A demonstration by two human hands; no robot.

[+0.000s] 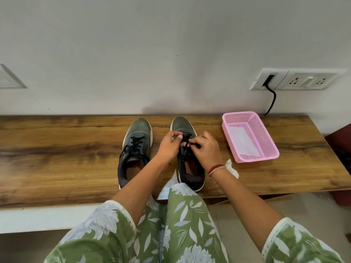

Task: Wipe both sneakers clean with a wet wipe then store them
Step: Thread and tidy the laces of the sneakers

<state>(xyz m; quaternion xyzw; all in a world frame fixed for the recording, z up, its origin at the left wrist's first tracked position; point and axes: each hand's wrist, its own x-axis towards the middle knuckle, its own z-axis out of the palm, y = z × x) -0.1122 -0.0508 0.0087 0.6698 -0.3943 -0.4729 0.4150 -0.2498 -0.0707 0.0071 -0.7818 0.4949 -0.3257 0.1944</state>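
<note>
— How is the light?
— Soft and even, fairly bright, no glare anywhere. A dim grey shadow spreads on the wall (171,44) just above the sneakers (135,141), mid-frame.
— And sharpness?
— Crisp in the centre. The wide lens bends the table (57,149) edge toward the left and right sides and skews the socket plate (296,78) at the right. The sleeves (98,234) along the bottom look slightly soft.

Two sneakers: one sneaker (183,126) lies under both hands, the other sneaker (135,149) just left of the left hand (170,144). Two hands; left and right hand (206,149) pinch one black lace (187,144). One white wipe (232,168) lies beside the right wrist, which wears two bands (215,168). One pink basket (264,137) sits right of the right hand. One bench (57,149). One socket plate (296,78) and one black cable (272,99) lie beyond the right hand.
</note>
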